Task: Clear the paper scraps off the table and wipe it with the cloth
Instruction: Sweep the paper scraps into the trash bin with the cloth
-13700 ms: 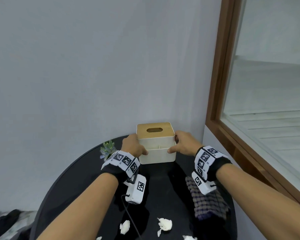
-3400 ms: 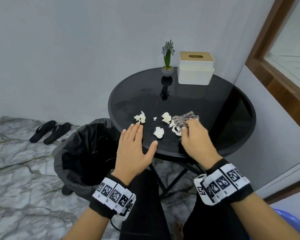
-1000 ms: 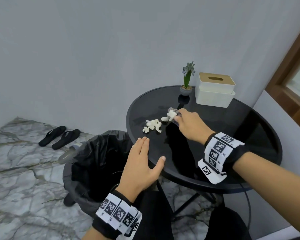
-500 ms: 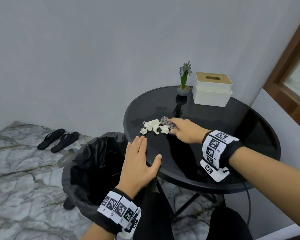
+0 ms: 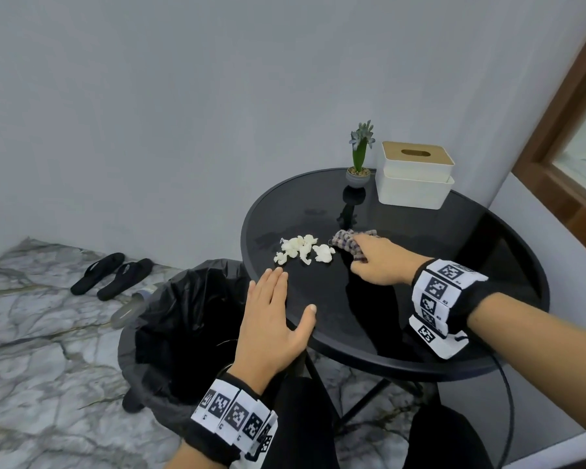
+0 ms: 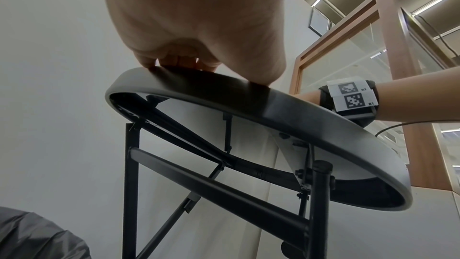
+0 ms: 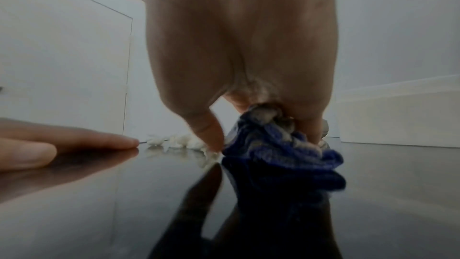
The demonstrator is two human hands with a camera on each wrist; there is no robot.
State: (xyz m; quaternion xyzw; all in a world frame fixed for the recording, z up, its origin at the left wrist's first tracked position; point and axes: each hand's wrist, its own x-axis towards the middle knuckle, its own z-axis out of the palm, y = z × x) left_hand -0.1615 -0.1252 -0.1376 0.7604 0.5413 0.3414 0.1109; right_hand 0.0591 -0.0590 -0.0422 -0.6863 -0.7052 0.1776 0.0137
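White crumpled paper scraps (image 5: 303,251) sit clustered on your round black glass surface (image 5: 454,319) between your flat, straight-fingered left hand (image 5: 272,319) and your right hand (image 5: 381,263), which bunches the checked cloth (image 5: 349,244).

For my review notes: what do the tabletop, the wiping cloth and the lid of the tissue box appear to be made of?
Tabletop: probably dark glass, glossy; it mirrors the plant and the right hand. Its rim looks like painted metal.
Cloth: soft woven fabric, checked, bunched in folds under that hand's fingers.
Tissue box lid: tan and matte, likely wood or bamboo; no grain is resolved.
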